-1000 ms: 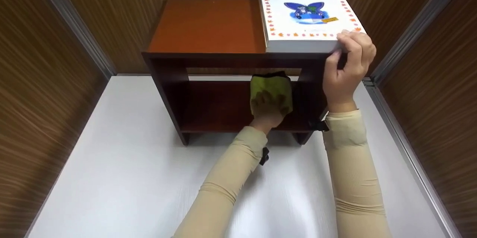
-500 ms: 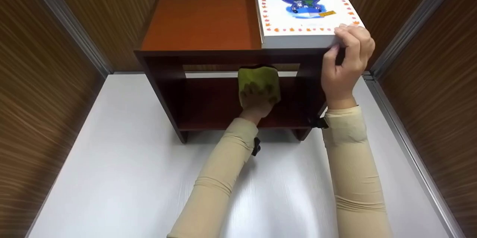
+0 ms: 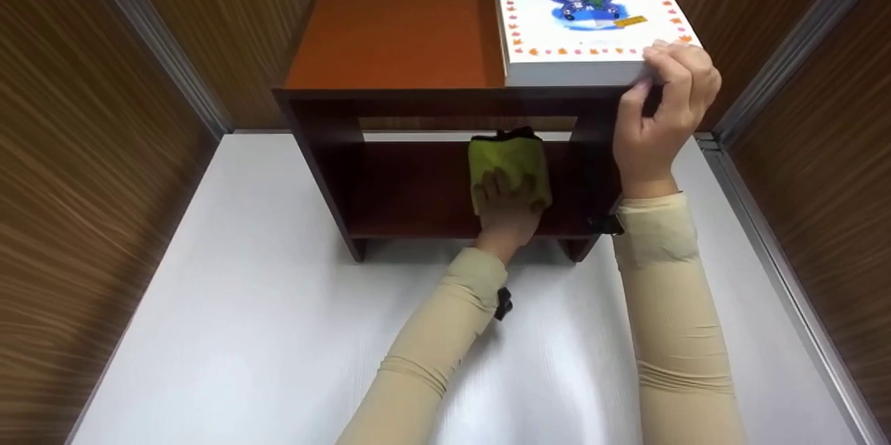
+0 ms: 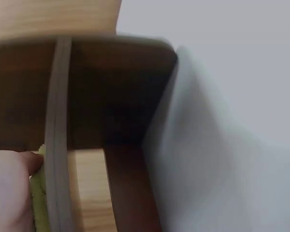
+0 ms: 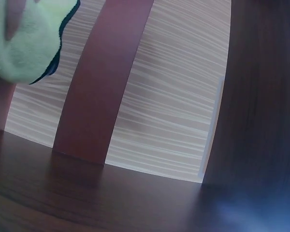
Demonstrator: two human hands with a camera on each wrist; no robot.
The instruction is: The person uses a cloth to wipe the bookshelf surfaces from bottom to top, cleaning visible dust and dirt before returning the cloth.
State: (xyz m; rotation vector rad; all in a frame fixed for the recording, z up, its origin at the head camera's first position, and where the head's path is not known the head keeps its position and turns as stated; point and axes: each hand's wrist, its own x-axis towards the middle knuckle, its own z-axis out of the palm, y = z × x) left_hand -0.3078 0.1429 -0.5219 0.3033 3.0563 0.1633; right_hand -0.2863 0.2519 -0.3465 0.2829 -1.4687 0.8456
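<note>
My left hand (image 3: pixel 507 212) reaches inside a dark brown shelf (image 3: pixel 418 187) and presses a folded yellow-green cloth (image 3: pixel 508 152) with dark edging, its fingers spread over it. Part of the cloth (image 5: pixel 31 53) also shows in the right wrist view. At the shelf's top right corner my right hand (image 3: pixel 668 107) holds on, fingers bent over the corner of a thick white book (image 3: pixel 592 41) and thumb at the board's front edge below. On the book's cover is a blue butterfly picture.
The shelf's reddish-brown top (image 3: pixel 397 37) extends left of the book. It stands on a white table (image 3: pixel 264 292), enclosed by wood-grain panels (image 3: pixel 90 173) with metal corner strips. An upright grey-brown board edge (image 4: pixel 58 130) shows in the left wrist view.
The left hand and cloth moved left inside the shelf, then back right and slightly nearer the front. The right hand keeps its hold at the corner. The head view shifted slightly.
</note>
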